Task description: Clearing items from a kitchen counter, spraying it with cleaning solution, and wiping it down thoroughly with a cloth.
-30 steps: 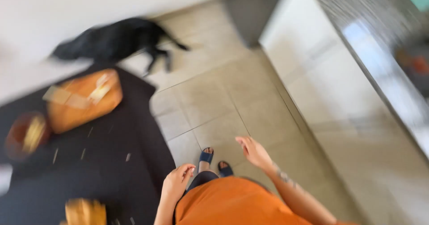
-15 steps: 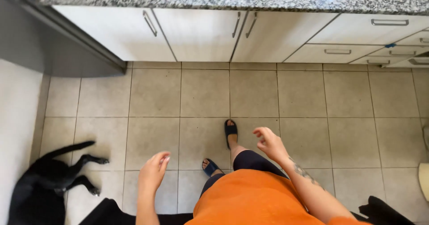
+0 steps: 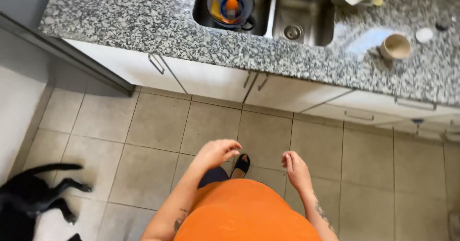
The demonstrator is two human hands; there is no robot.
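Hands hang loose and empty above the tiled floor [image 3: 158,135], left hand [image 3: 218,152] beside right hand [image 3: 296,169], facing a granite counter [image 3: 143,25] whose sink [image 3: 302,16] holds a dark jug [image 3: 230,4] with something orange inside, a beige cup [image 3: 395,46] rightward, a black dog [image 3: 28,200] cut off at left.

Sink [image 3: 301,28] in countertop [image 3: 143,25] ahead, cup [image 3: 396,46] right of sink, dog [image 3: 28,200] lower left
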